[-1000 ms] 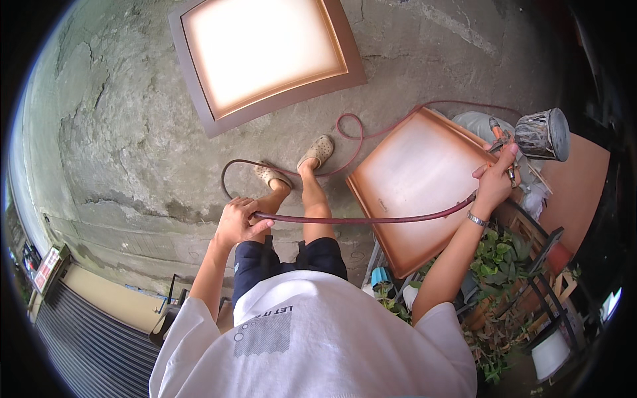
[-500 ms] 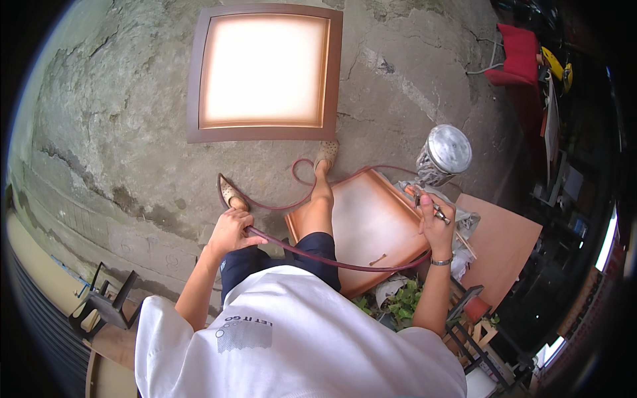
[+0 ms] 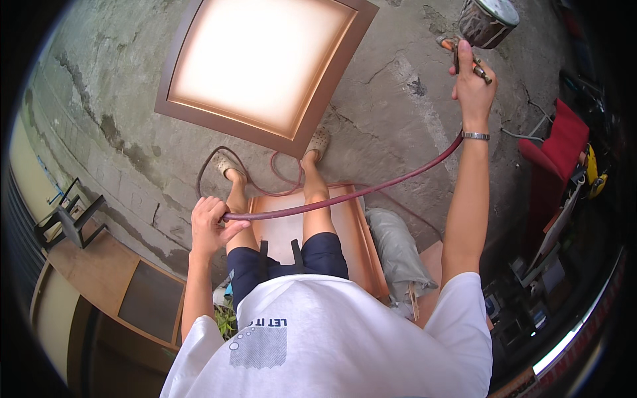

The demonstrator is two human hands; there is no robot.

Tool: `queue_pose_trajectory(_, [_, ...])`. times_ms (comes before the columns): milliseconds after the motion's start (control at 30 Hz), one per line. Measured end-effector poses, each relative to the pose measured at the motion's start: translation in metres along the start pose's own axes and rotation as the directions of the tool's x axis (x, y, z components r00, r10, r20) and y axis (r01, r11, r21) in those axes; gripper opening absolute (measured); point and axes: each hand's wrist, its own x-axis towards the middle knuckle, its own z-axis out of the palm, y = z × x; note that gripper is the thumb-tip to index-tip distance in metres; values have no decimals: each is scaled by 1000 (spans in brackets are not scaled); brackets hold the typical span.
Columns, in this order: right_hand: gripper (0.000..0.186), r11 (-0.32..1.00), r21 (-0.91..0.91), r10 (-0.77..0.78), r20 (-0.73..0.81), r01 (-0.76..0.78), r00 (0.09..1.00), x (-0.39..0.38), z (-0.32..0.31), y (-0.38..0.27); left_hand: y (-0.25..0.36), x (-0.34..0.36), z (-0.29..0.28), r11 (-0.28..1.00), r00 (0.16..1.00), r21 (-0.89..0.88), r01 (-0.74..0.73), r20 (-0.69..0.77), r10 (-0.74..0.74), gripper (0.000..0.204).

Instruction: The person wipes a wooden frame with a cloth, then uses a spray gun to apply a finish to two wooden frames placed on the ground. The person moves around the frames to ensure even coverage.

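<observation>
My right hand (image 3: 475,93), stretched out to the far right, is closed around a spray gun (image 3: 456,54). A paint-spattered metal cup (image 3: 479,25) with a round lid sits at the gun's far end; their join is hard to see. A dark red air hose (image 3: 345,198) runs from near my right wrist across my front to my left hand (image 3: 211,224). That hand grips the hose, thumb stretched along it. Beyond my feet is a framed panel (image 3: 229,123) with a brown border and a bright whitish centre. Neither hand touches it.
Another brown-edged panel (image 3: 361,245) lies beneath and behind my legs, beside a grey plastic sheet (image 3: 398,249). Hose loops (image 3: 272,169) lie around my feet on cracked concrete. A black stool frame (image 3: 73,215) stands at left, a red chair (image 3: 557,142) at right.
My right hand has moved forward and outward with the spray gun and cup, the arm now straighter. The hose stretches farther between my hands. The view has turned, shifting the panels.
</observation>
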Motion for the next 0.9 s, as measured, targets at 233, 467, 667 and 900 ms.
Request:
queue_pose_trajectory(233, [69, 989, -73, -144, -214, 131, 966, 88, -2, 28, 50, 16, 33, 998, 1000, -55, 6, 4, -6, 54])
queue_pose_trajectory(467, [62, 999, 1, 35, -30, -35, 999, 15, -4, 38, 25, -8, 32, 996, 1000, -87, 15, -3, -15, 62])
queue_pose_trajectory(667, [48, 978, 111, 150, 222, -178, 963, -130, -14, 28, -1, -29, 12, 996, 999, -71, -45, 18, 47, 64])
queue_pose_trajectory(900, [35, 990, 49, 100, 410, -131, 907, -258, -26, 13, -16, -55, -2, 994, 994, -74, -81, 66, 86, 62])
